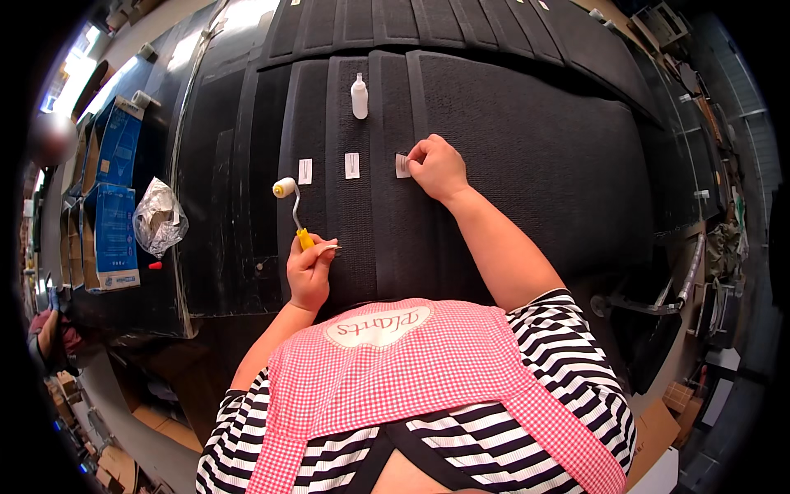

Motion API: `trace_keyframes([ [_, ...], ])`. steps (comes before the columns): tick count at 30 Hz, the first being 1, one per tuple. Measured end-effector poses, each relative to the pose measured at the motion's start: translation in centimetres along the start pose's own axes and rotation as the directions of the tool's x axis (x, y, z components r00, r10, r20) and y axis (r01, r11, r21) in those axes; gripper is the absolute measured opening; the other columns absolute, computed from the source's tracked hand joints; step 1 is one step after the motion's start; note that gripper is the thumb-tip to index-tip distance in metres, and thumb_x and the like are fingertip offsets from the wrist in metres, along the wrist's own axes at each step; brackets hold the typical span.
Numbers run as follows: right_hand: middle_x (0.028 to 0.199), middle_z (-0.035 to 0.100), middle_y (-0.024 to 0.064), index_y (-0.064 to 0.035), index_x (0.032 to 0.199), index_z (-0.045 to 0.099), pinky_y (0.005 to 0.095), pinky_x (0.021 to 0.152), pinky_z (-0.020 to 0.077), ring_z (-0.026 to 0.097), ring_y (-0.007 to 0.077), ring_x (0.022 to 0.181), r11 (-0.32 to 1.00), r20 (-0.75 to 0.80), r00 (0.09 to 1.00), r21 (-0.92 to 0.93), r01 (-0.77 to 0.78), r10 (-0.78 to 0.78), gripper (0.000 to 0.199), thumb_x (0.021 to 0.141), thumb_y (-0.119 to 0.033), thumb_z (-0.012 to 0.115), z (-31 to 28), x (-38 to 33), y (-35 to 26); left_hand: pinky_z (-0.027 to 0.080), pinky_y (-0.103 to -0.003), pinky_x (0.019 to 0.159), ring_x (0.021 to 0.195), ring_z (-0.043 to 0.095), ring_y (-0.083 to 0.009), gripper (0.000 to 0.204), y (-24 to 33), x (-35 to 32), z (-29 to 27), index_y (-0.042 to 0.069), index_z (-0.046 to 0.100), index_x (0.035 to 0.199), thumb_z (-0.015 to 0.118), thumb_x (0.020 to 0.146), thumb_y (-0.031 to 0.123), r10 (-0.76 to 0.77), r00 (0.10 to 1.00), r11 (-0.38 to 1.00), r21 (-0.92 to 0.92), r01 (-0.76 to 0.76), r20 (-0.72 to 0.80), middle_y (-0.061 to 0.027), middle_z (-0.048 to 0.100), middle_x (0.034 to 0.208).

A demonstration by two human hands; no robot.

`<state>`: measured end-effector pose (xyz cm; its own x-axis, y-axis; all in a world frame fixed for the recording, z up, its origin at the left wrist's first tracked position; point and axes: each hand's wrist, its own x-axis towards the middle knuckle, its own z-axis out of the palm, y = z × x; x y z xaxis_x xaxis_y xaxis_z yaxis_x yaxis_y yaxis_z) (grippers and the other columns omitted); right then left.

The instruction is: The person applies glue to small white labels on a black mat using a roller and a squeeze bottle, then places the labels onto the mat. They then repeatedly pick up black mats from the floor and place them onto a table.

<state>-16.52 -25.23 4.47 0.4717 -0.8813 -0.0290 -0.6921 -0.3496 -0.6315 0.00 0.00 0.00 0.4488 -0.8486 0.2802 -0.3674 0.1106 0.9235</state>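
Observation:
In my left hand (pixel 309 273) is a small paint roller (pixel 285 188), gripped by its yellow handle, with the white roller head pointing away from me. Something small and whitish also sticks out between that hand's thumb and finger; its kind is unclear. My right hand (pixel 439 167) pinches the right edge of a white label (pixel 401 166) that lies on a black ribbed mat (pixel 527 156). Left of it, in a row, are a second label (pixel 352 165) and a third label (pixel 305 171). Beyond the labels, a white squeeze bottle (pixel 360 97) rests on the mat.
Another black ribbed mat (pixel 370 23) overlaps the far side. On the dark table (pixel 218 173) at left are blue cardboard boxes (pixel 114 226) and a clear plastic bag (pixel 160 217). A metal bar frame (pixel 658 305) stands at right. Another person's arm (pixel 48 329) shows far left.

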Motion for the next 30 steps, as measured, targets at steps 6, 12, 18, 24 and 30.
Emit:
trace_keyframes([
  [6,0.087,0.058,0.0027,-0.0089,0.073,0.065,0.0354,0.071,0.0494,0.061,0.0217,0.078,0.999,-0.021,1.000,-0.051,0.010,-0.011,0.007,0.076,-0.015,0.065,0.1,-0.3,-0.2,0.041,-0.021,0.060,0.071,0.050,-0.0108,0.009,0.0,0.0,0.1,-0.001,0.068,0.092,0.062,0.089,0.006,0.048,0.999,0.999,0.016,-0.048,0.017,-0.0062,0.051,0.095],
  [12,0.092,0.058,0.0054,-0.0100,0.078,0.065,0.0378,0.072,0.0507,0.062,0.0250,0.083,0.997,-0.095,0.993,-0.058,0.058,-0.064,0.005,0.077,-0.015,0.067,0.5,-0.5,-0.2,0.041,-0.021,0.062,0.072,0.051,-0.0102,0.011,-0.1,0.0,0.1,-0.001,0.068,0.094,0.062,0.090,0.008,0.048,0.999,0.999,0.011,-0.048,0.023,-0.0056,0.051,0.095],
  [18,0.093,0.058,0.0053,-0.0087,0.091,0.067,0.0371,0.070,0.0515,0.063,0.0238,0.080,0.977,-0.072,0.978,-0.090,0.191,-0.198,0.015,0.077,-0.013,0.066,0.6,-1.4,-0.3,0.042,-0.023,0.064,0.074,0.051,-0.0129,0.013,0.1,0.0,-0.1,0.000,0.069,0.094,0.065,0.088,0.011,0.034,0.999,0.999,0.018,-0.034,0.016,-0.0065,0.052,0.093],
  [24,0.087,0.058,0.0051,-0.0070,0.090,0.066,0.0346,0.064,0.0505,0.061,0.0215,0.070,0.973,-0.157,0.966,0.076,0.218,-0.204,0.014,0.076,-0.008,0.066,-1.1,-4.3,-2.0,0.044,-0.026,0.073,0.084,0.054,-0.0171,0.015,1.8,0.3,-0.1,0.001,0.071,0.093,0.067,0.087,0.015,-0.027,0.999,0.996,-0.079,0.031,0.046,-0.0073,0.055,0.095],
  [30,0.080,0.060,0.0081,-0.0036,0.097,0.050,0.0281,0.060,0.0493,0.061,0.0163,0.066,0.800,0.074,0.961,0.572,0.180,-0.268,0.030,0.078,-0.011,0.072,-0.1,-14.0,-4.0,0.043,-0.031,0.089,0.104,0.054,-0.0183,0.026,7.0,3.0,1.5,-0.001,0.069,0.096,0.059,0.093,0.023,-0.251,0.873,0.774,-0.456,0.440,0.418,-0.0084,0.052,0.122],
])
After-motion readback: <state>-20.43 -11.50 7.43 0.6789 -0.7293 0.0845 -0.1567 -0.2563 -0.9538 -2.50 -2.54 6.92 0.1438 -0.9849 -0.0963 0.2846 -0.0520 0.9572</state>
